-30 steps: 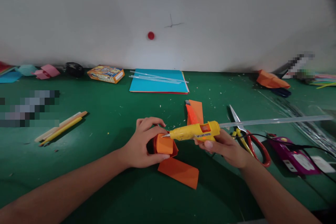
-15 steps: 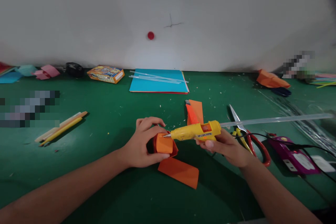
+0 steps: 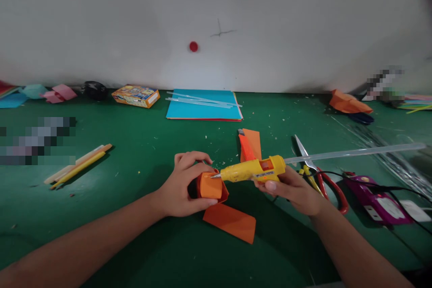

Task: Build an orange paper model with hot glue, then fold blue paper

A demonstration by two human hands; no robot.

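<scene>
My left hand is closed around a small folded orange paper shape, thumb along its near side and fingers at the far side. In my right hand is a yellow hot glue gun, its metal nozzle at the top face of the paper shape. A long clear glue stick sticks out of the gun's back end. Just below the folded shape, a flat orange paper strip lies on the green table. Whether glue is coming out is too small to tell.
Beyond the gun lie an orange cutter and a paper piece. Scissors and a purple power strip with cables are at right. Blue sheets and a box stand by the wall; pencil-like sticks lie left.
The glue gun's nozzle has shifted very slightly to the right across the paper's top. My left hand and the paper shape stay almost still.
</scene>
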